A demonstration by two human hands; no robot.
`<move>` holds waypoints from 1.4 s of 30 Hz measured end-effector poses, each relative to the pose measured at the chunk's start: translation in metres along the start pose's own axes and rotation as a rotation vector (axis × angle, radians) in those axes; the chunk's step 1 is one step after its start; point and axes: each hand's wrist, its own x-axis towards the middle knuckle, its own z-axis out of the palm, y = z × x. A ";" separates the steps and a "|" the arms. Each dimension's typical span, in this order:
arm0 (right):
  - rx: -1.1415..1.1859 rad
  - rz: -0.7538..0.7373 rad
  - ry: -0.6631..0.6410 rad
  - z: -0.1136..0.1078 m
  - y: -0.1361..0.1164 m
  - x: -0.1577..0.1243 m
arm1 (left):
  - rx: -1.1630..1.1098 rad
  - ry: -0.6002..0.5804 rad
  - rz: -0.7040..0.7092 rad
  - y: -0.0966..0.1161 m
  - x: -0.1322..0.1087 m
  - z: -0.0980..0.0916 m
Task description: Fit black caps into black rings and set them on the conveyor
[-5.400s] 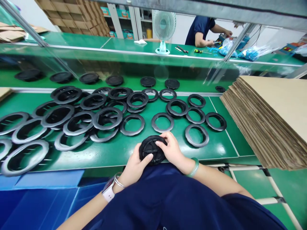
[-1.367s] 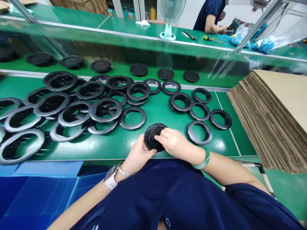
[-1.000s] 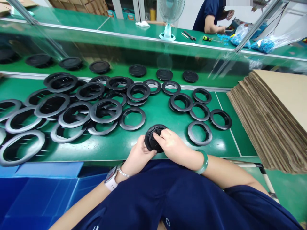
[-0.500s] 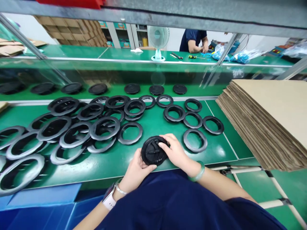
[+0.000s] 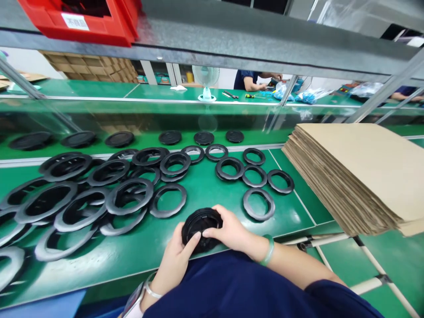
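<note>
Close to the bench's front edge, both my hands hold a round black plastic vent [image 5: 196, 219]. Its middle looks sunken inside a thick rim, and the fine detail there is dark. My left hand [image 5: 175, 258] wraps the left side, its thumb laid over the face. From the right, my right hand [image 5: 230, 232] grips the rim, with its thumb pressed near the middle beside the other thumb. The fingers underneath are hidden. A loose black ring [image 5: 259, 216] lies to the right of the vent, and a heap of similar rings [image 5: 111, 203] spreads to the left.
Several flat black discs [image 5: 203, 138] sit in a row on the green strip behind the rings. A tall cardboard stack [image 5: 357, 168] occupies the right side. Overhead runs a metal shelf [image 5: 212, 48] carrying a red bin [image 5: 82, 33]. Beyond, a person [image 5: 247, 81] works near a fan [image 5: 206, 79].
Both thumbs have moved onto the middle of the vent; the left one was at its lower rim. The vent is turned or tilted differently. My view has shifted up and to the right.
</note>
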 end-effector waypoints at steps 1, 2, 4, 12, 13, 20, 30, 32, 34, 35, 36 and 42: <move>-0.039 0.019 0.039 0.001 -0.001 -0.001 | 0.017 -0.001 -0.010 0.000 0.001 0.001; -0.078 0.040 0.083 0.001 -0.001 -0.002 | 0.038 -0.002 -0.018 0.001 0.002 0.002; -0.113 0.064 0.130 -0.003 -0.003 -0.003 | 0.067 -0.038 -0.020 0.005 0.006 0.001; 0.395 0.074 0.026 -0.130 -0.067 0.047 | 0.214 -0.240 0.201 0.092 0.101 -0.007; 0.401 0.063 0.053 -0.154 -0.074 0.067 | 0.341 -0.187 0.251 0.105 0.123 -0.003; -0.600 -0.164 0.819 -0.303 -0.059 0.240 | 0.883 -0.189 0.363 0.140 0.258 0.025; -1.064 0.364 1.030 -0.412 0.007 0.326 | 1.013 -0.310 0.245 0.127 0.251 0.028; -1.045 0.503 1.181 -0.430 0.015 0.332 | 1.013 -0.274 0.259 0.123 0.236 0.031; -1.036 0.605 1.261 -0.445 0.024 0.336 | 0.978 -0.211 0.375 0.117 0.223 0.033; -1.042 0.641 1.276 -0.452 0.028 0.337 | 0.945 -0.207 0.474 0.114 0.218 0.034; -1.051 0.673 1.276 -0.458 0.032 0.338 | 0.906 -0.235 0.586 0.110 0.213 0.035; -1.148 0.796 1.073 -0.483 0.037 0.345 | 0.781 -0.471 0.872 0.098 0.197 0.039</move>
